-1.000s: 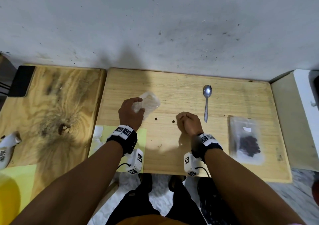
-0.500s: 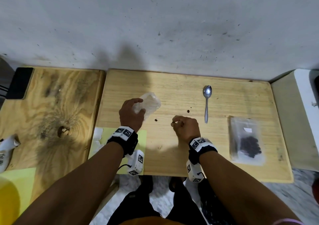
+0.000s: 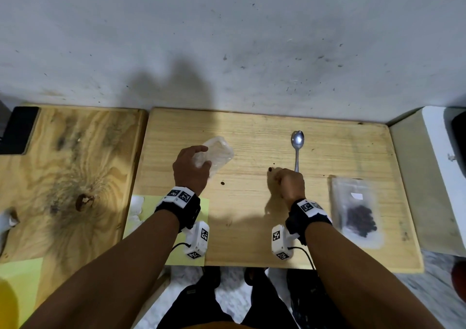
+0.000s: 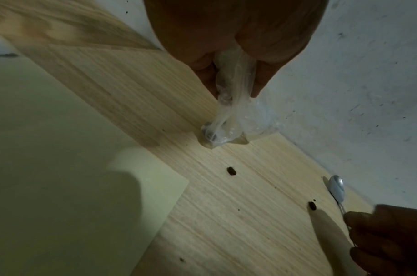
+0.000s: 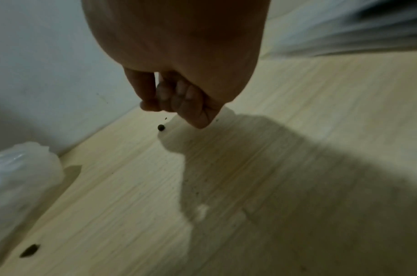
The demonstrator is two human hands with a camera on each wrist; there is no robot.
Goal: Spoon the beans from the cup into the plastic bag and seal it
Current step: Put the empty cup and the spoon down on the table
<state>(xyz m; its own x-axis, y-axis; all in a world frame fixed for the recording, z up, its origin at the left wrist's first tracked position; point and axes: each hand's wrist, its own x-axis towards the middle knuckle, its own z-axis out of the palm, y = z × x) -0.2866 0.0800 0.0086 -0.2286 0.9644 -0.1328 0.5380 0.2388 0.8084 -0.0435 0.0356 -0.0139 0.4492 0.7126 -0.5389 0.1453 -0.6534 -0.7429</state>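
My left hand grips a clear, thin plastic cup that leans on the light wooden table. In the left wrist view the cup is squeezed between the fingers, with a few dark beans at its lower end. My right hand hovers with fingers curled just right of a loose bean; the right wrist view shows nothing between the fingers. Another loose bean lies between the hands. The metal spoon lies just beyond my right hand. The plastic bag with beans lies flat at the right.
A second, darker wooden board adjoins on the left, with a black phone at its far corner. A pale green sheet lies under my left wrist. A white wall stands behind, and a white block flanks the table's right edge.
My right hand has moved right and away from me, to the spoon's handle end. One loose bean near it earlier is no longer on the table. The left hand still holds the cup.
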